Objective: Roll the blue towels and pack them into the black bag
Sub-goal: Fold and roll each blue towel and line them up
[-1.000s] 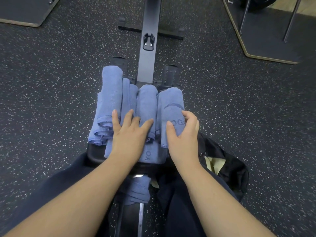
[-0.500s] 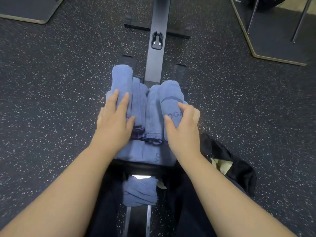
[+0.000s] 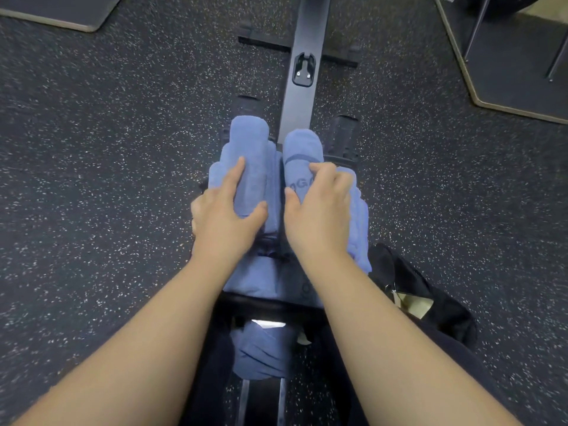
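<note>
Several rolled blue towels lie side by side on a flat blue towel (image 3: 264, 281) spread over the black seat of a rowing machine. My left hand (image 3: 227, 210) grips the left roll (image 3: 250, 149), thumb on one side and fingers on the other. My right hand (image 3: 319, 207) grips the right roll (image 3: 302, 152), which bears dark lettering. More blue towel (image 3: 361, 229) bunches under my right wrist. Another crumpled blue towel (image 3: 261, 352) lies lower, under the seat between my legs. The black bag (image 3: 430, 290) sits on the floor at the right, open, with a tan tag showing.
The rowing machine's black rail (image 3: 304, 63) runs away from me up the middle, with footrests on either side. Speckled dark rubber floor (image 3: 107, 179) surrounds it. Wood-edged dark platforms sit at the top left (image 3: 61, 13) and top right (image 3: 507, 72), the right one with metal legs.
Both hands moved forward along the rolls and closed round them. My left hand shifted from the middle rolls to the left roll. The camera view shifted closer.
</note>
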A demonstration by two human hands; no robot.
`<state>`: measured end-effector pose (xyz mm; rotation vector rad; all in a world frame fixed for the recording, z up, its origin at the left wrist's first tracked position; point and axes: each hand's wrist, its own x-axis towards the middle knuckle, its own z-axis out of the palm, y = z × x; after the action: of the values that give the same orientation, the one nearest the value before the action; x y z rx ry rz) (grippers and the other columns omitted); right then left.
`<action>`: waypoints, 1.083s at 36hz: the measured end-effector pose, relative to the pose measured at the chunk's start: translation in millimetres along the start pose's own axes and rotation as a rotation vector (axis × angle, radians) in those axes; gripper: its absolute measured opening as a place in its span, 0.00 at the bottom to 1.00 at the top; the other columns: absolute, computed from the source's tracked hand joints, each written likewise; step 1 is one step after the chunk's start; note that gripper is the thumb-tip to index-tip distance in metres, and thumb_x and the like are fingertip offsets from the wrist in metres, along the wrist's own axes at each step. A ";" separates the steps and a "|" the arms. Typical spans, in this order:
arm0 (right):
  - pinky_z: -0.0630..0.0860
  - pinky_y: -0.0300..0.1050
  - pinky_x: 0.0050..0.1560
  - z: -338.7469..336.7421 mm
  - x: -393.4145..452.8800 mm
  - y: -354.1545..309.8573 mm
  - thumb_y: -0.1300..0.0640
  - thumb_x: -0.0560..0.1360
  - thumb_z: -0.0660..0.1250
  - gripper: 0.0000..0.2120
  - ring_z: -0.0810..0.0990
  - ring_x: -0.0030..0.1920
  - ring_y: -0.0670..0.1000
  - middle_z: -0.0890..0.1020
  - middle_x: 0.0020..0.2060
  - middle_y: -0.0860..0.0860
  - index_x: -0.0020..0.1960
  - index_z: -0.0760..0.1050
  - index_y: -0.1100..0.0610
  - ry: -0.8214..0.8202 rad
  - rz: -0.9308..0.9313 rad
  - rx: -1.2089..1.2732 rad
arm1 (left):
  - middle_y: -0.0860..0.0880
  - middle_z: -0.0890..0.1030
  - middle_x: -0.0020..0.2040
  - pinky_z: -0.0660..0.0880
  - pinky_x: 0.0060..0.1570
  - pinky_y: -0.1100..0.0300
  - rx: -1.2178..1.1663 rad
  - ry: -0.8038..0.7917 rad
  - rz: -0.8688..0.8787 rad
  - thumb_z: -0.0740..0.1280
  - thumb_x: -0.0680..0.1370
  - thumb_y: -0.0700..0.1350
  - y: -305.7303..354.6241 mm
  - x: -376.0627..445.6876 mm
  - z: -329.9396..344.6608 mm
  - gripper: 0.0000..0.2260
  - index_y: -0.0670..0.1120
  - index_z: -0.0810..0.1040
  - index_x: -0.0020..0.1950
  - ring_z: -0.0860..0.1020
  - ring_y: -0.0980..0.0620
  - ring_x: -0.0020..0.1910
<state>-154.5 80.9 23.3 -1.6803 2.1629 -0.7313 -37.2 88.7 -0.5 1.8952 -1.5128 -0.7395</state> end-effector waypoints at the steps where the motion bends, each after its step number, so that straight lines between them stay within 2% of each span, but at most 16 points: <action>1: 0.67 0.52 0.57 0.9 -0.1 -1.3 0.54 0.75 0.67 0.21 0.71 0.60 0.60 0.67 0.63 0.56 0.65 0.65 0.55 0.004 0.007 -0.013 | 0.42 0.78 0.53 0.59 0.64 0.57 0.021 0.001 0.000 0.60 0.67 0.57 2.0 -0.3 0.1 0.35 0.58 0.60 0.76 0.70 0.42 0.59; 3: 0.67 0.52 0.57 1.4 0.0 -4.3 0.53 0.75 0.67 0.21 0.71 0.60 0.60 0.66 0.63 0.55 0.65 0.65 0.55 0.018 0.010 -0.031 | 0.45 0.74 0.48 0.61 0.63 0.55 0.004 -0.001 -0.028 0.59 0.66 0.56 4.6 -1.7 -0.7 0.35 0.60 0.62 0.75 0.69 0.42 0.57; 7: 0.69 0.53 0.57 2.7 0.3 -10.3 0.53 0.76 0.67 0.21 0.71 0.59 0.59 0.66 0.62 0.55 0.64 0.64 0.55 0.030 -0.003 -0.054 | 0.45 0.72 0.58 0.62 0.63 0.53 -0.069 -0.004 -0.067 0.59 0.66 0.54 3.9 -2.8 -0.4 0.32 0.65 0.63 0.71 0.66 0.43 0.60; 12: 0.68 0.52 0.58 6.9 -0.6 -14.3 0.53 0.76 0.67 0.21 0.71 0.59 0.60 0.66 0.62 0.56 0.65 0.64 0.55 0.023 0.008 -0.038 | 0.44 0.70 0.58 0.65 0.65 0.48 -0.082 0.028 -0.051 0.66 0.72 0.46 6.3 -2.4 1.8 0.27 0.64 0.67 0.69 0.66 0.42 0.60; 20: 0.68 0.51 0.59 20.3 -5.8 -16.1 0.50 0.76 0.67 0.23 0.71 0.60 0.60 0.67 0.62 0.57 0.66 0.65 0.57 0.010 -0.004 -0.010 | 0.47 0.70 0.56 0.65 0.66 0.45 -0.146 0.022 -0.100 0.69 0.74 0.51 5.8 0.7 4.6 0.25 0.68 0.67 0.67 0.65 0.45 0.60; 24: 0.63 0.48 0.60 22.9 -3.3 -9.7 0.50 0.78 0.63 0.23 0.69 0.62 0.60 0.66 0.63 0.58 0.68 0.63 0.59 -0.054 -0.004 -0.001 | 0.50 0.67 0.52 0.62 0.68 0.47 -0.147 -0.059 -0.085 0.62 0.68 0.61 3.8 2.2 1.4 0.26 0.73 0.64 0.66 0.64 0.46 0.62; 28: 0.63 0.47 0.63 16.3 0.5 -4.5 0.51 0.79 0.62 0.22 0.68 0.64 0.59 0.66 0.65 0.58 0.69 0.63 0.59 -0.120 -0.032 0.104 | 0.51 0.66 0.52 0.57 0.70 0.51 -0.244 -0.106 -0.094 0.55 0.70 0.61 -1.5 6.1 -2.2 0.18 0.78 0.60 0.57 0.62 0.46 0.63; 32: 0.60 0.37 0.57 13.1 2.0 -0.2 0.52 0.80 0.60 0.19 0.67 0.63 0.54 0.66 0.65 0.57 0.69 0.64 0.59 -0.137 -0.008 0.233 | 0.51 0.66 0.51 0.58 0.69 0.50 -0.216 -0.103 -0.067 0.54 0.71 0.60 -3.6 6.8 -1.2 0.18 0.78 0.60 0.58 0.63 0.46 0.62; 36: 0.57 0.28 0.50 16.3 4.7 3.1 0.54 0.80 0.60 0.17 0.67 0.58 0.49 0.68 0.63 0.56 0.67 0.66 0.59 -0.086 -0.003 0.294 | 0.54 0.66 0.47 0.59 0.69 0.47 -0.216 -0.108 -0.045 0.57 0.77 0.55 -4.9 6.2 -1.6 0.17 0.77 0.61 0.59 0.63 0.46 0.62; 39: 0.59 0.35 0.58 22.6 1.2 5.2 0.54 0.80 0.60 0.18 0.66 0.63 0.53 0.68 0.63 0.58 0.68 0.65 0.60 -0.078 -0.001 0.295 | 0.58 0.65 0.45 0.58 0.69 0.46 -0.210 -0.112 -0.044 0.55 0.72 0.56 -7.1 7.3 -0.6 0.18 0.79 0.60 0.56 0.63 0.46 0.61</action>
<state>-147.1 76.0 1.9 -1.5299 1.8948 -0.9182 -30.8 82.9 -5.8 1.7604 -1.4030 -0.9989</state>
